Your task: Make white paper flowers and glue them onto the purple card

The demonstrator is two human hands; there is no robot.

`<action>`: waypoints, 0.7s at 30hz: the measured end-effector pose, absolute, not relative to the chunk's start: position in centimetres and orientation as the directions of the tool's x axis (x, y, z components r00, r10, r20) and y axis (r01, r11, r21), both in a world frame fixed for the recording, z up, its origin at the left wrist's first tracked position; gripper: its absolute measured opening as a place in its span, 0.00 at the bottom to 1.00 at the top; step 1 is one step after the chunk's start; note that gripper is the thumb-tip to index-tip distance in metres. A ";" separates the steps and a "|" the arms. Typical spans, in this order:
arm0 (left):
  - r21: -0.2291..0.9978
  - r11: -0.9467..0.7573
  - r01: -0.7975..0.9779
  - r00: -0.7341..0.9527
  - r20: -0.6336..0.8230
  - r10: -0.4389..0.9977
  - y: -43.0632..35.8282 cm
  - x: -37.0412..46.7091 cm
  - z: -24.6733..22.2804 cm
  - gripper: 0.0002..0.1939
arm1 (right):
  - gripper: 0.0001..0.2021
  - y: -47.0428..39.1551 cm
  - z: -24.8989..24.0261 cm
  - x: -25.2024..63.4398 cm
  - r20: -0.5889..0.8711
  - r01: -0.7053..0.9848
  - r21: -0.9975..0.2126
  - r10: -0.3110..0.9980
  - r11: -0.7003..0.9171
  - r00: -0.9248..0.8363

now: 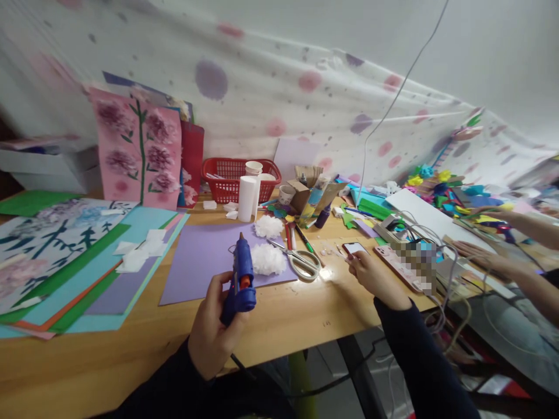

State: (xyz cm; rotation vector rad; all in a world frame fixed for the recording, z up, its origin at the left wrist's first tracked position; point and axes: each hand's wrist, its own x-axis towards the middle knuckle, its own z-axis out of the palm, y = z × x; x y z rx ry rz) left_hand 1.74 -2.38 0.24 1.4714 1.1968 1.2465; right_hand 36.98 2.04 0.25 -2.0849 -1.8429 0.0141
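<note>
A crafter's left hand (216,326) wraps its fingers around the grip of a blue hot glue gun (243,279), nozzle pointing up and away, above the near edge of a purple paper sheet (192,262) on a wooden table (301,314). The right hand (371,276) reaches forward, its fingertips drawn nearly together beside a smartphone (356,248); whether they pinch anything small cannot be told. Two ruffled white paper puffs, one farther (268,226) and one nearer (267,259), sit toward the sheet's right side, with pale-handled scissors (305,266) alongside. A white paper roll (247,199) stands upright in front of a red plastic basket (222,189), and a pink flower picture (142,148) leans at the back left. At right, a co-worker's hands (476,255) rest over a white sheet (419,210) amid colored paper.
</note>
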 end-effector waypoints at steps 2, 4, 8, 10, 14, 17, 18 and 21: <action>0.972 -0.187 0.140 0.051 0.182 0.982 -2.4 1.7 0.2 0.18 | 0.12 2.2 0.0 36.5 0.207 0.942 -0.294 0.951 -0.165 0.231; 0.973 -0.186 0.135 0.054 0.180 0.982 -2.4 1.7 0.1 0.18 | 0.13 2.4 -0.4 35.8 0.193 0.932 -0.282 0.938 -0.229 0.289; 0.971 -0.188 0.144 0.059 0.182 0.982 -2.3 1.6 0.0 0.18 | 0.13 2.4 -0.5 34.6 0.126 0.922 -0.298 0.947 -0.247 0.294; 0.969 -0.195 0.151 0.062 0.188 0.980 -2.3 1.6 -0.1 0.18 | 0.14 2.3 -0.2 34.3 0.092 0.926 -0.309 0.962 -0.219 0.258; 0.969 -0.191 0.158 0.083 0.180 0.980 -2.3 1.6 -0.1 0.19 | 0.13 1.9 0.4 34.0 0.073 0.943 -0.282 0.976 -0.179 0.207; 0.970 -0.188 0.156 0.090 0.175 0.980 -2.4 1.6 0.0 0.19 | 0.14 1.8 0.7 34.0 0.047 0.956 -0.231 0.979 -0.184 0.199; 0.970 -0.188 0.156 0.091 0.175 0.980 -2.4 1.6 0.1 0.19 | 0.15 1.8 0.7 34.1 0.034 0.959 -0.212 0.979 -0.190 0.201; 0.967 -0.190 0.171 0.097 0.175 0.980 -2.4 1.6 0.1 0.19 | 0.18 2.0 1.1 34.7 -0.002 0.963 -0.158 0.976 -0.217 0.219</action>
